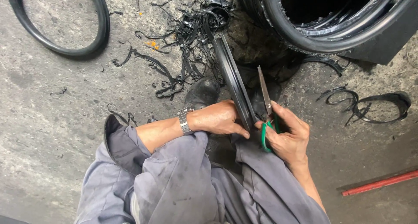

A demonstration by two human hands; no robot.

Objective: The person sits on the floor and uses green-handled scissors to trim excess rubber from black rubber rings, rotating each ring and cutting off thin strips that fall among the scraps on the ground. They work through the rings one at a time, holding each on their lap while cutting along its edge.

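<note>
So the person is sitting low over a rough concrete floor (52, 132), legs in grey coveralls (183, 185), with a black rubber ring (230, 76) stood on edge between the knees and running away from them toward a pile of black rubber trimmings (187, 32). The left hand (217, 118) is clenched around the near end of that ring, thumb across the edge, which looks like it's there to keep the thing upright and steady. There's a metal wristwatch (184, 119) on that arm. The right hand (287, 135) has its grip closed through the green handles of a pair of scissors (265, 106), blades pointing away and lying right alongside the ring's edge, close enough to be touching or nearly so; I can't tell if the blades are actually biting into the rubber. A dark shoe (201, 92) sits just behind the left hand, seemingly bracing the ring. Further off there's a thin rubber hoop (93, 43) top left, a big tyre (331, 32) top right, some curled offcuts (370, 104) to the right, and a red bar (379, 183) lying well apart.
</note>
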